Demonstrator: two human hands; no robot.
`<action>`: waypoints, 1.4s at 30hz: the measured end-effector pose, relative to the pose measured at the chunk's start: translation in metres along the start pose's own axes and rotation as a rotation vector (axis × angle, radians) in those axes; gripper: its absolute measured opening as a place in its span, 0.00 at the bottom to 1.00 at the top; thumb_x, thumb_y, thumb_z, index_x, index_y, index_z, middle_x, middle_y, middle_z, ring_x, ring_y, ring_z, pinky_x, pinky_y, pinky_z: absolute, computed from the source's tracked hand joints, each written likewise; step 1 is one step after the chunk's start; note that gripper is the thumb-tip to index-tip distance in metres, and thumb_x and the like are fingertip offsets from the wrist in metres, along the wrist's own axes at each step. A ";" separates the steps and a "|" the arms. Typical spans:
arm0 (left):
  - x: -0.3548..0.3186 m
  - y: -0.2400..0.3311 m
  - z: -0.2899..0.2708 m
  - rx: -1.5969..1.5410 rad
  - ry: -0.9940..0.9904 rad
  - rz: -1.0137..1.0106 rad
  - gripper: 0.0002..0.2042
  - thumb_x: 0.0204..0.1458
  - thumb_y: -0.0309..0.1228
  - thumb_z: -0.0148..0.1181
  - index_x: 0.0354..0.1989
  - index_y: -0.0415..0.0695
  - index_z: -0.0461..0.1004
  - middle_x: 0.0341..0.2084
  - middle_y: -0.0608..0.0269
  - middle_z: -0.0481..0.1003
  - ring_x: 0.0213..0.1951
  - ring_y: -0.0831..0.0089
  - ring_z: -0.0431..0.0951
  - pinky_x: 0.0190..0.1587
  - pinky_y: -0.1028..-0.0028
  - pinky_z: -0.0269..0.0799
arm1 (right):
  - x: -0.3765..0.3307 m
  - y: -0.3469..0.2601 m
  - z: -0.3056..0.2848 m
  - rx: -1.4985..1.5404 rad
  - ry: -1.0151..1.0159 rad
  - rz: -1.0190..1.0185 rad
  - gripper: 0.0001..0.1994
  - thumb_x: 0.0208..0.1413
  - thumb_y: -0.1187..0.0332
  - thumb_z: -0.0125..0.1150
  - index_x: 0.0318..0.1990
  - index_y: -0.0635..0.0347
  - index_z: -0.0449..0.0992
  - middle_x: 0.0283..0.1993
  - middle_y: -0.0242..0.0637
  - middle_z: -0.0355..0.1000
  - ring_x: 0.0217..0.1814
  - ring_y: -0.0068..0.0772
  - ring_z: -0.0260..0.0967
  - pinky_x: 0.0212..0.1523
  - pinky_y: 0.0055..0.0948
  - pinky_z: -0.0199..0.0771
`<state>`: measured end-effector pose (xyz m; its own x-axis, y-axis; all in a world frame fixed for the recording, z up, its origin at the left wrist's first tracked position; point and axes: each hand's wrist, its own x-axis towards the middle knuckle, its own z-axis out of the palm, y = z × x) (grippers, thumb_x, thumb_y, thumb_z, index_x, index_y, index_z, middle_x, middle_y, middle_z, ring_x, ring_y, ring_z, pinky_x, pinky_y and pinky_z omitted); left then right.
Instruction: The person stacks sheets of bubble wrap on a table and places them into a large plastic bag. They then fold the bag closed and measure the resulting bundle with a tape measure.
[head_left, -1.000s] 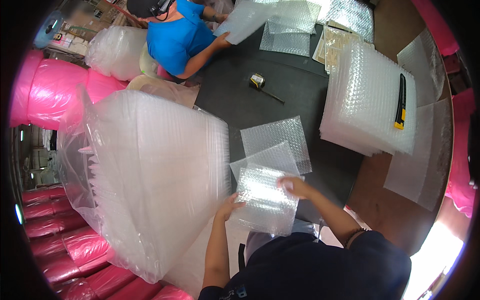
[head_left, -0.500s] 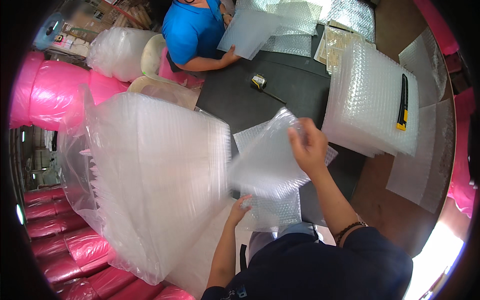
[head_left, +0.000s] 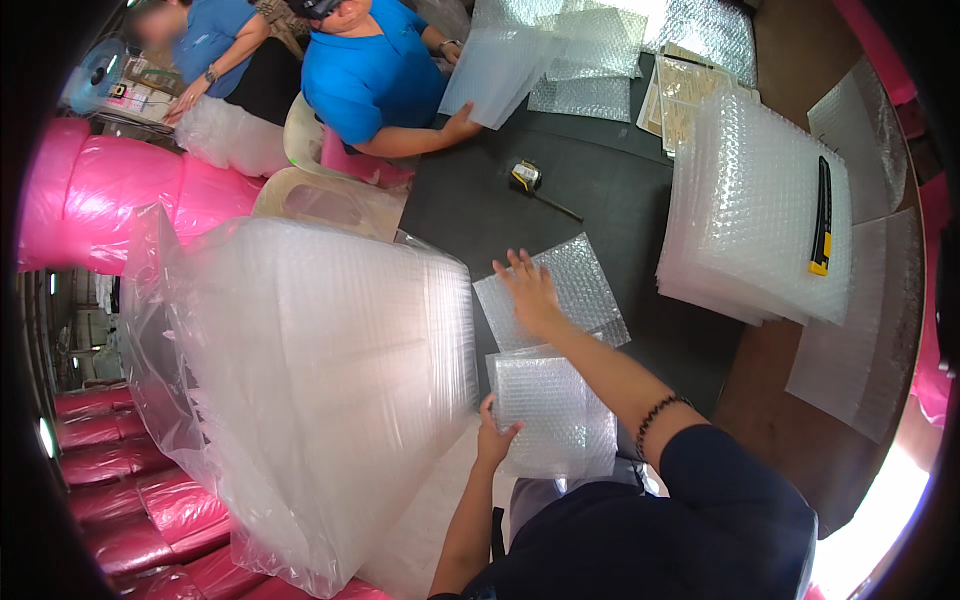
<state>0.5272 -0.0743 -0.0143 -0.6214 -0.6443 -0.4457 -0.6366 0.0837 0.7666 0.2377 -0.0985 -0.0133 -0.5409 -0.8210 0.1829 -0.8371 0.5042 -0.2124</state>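
Note:
My left hand [head_left: 492, 438] holds the left edge of a near stack of clear bubble wrap sheets [head_left: 556, 415], its thumb on top. My right hand [head_left: 528, 292] lies with fingers spread on a second bubble wrap sheet [head_left: 585, 290], just beyond the near stack and turned at an angle to it. Immediately left of both stands a large pile of whitish translucent sheets [head_left: 350, 350] in a loose clear plastic bag [head_left: 165, 330].
A tape measure [head_left: 525, 177] lies on the black table [head_left: 455, 205]. To the right, a yellow-and-black cutter knife [head_left: 821, 220] rests on a tall bubble wrap stack [head_left: 745, 190]. Across the table a person in blue [head_left: 365, 75] holds sheets; another person [head_left: 220, 45] is behind. Pink rolls [head_left: 120, 190] line the left.
The sheet my right hand was lifting now lies flat. My right hand has moved left and down onto the far sheet, fingers spread. A second person has come into view at the upper left.

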 end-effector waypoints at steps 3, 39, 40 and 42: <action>-0.001 -0.002 0.005 -0.020 0.000 0.072 0.23 0.44 0.30 0.65 0.50 0.46 0.66 0.45 0.52 0.71 0.50 0.59 0.70 0.52 0.67 0.64 | 0.012 0.034 0.006 0.096 -0.245 -0.065 0.44 0.40 0.62 0.67 0.65 0.47 0.47 0.57 0.38 0.58 0.62 0.38 0.54 0.66 0.50 0.41; -0.036 0.135 -0.026 -0.441 -0.002 0.488 0.57 0.37 0.28 0.71 0.64 0.47 0.25 0.53 0.49 0.64 0.51 0.63 0.69 0.61 0.64 0.54 | -0.219 0.094 -0.203 1.645 0.009 0.015 0.17 0.36 0.79 0.64 0.38 0.62 0.73 0.43 0.37 0.70 0.52 0.32 0.65 0.55 0.30 0.63; -0.023 0.121 -0.024 -0.410 -0.108 0.469 0.50 0.40 0.27 0.68 0.65 0.46 0.33 0.52 0.51 0.66 0.51 0.65 0.69 0.61 0.66 0.55 | -0.225 0.101 -0.194 1.547 0.014 0.059 0.19 0.36 0.76 0.66 0.41 0.60 0.72 0.44 0.37 0.70 0.52 0.32 0.65 0.56 0.30 0.62; -0.006 0.115 -0.010 -0.272 -0.269 0.541 0.41 0.44 0.27 0.63 0.65 0.46 0.45 0.51 0.54 0.67 0.51 0.67 0.70 0.60 0.68 0.56 | -0.239 0.106 -0.172 1.413 -0.014 0.243 0.22 0.39 0.72 0.67 0.45 0.57 0.71 0.45 0.36 0.70 0.53 0.32 0.64 0.57 0.29 0.61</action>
<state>0.4619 -0.0690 0.0814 -0.9360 -0.3499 -0.0375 -0.0864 0.1252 0.9884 0.2643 0.1972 0.0860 -0.6485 -0.7612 -0.0034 0.0611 -0.0476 -0.9970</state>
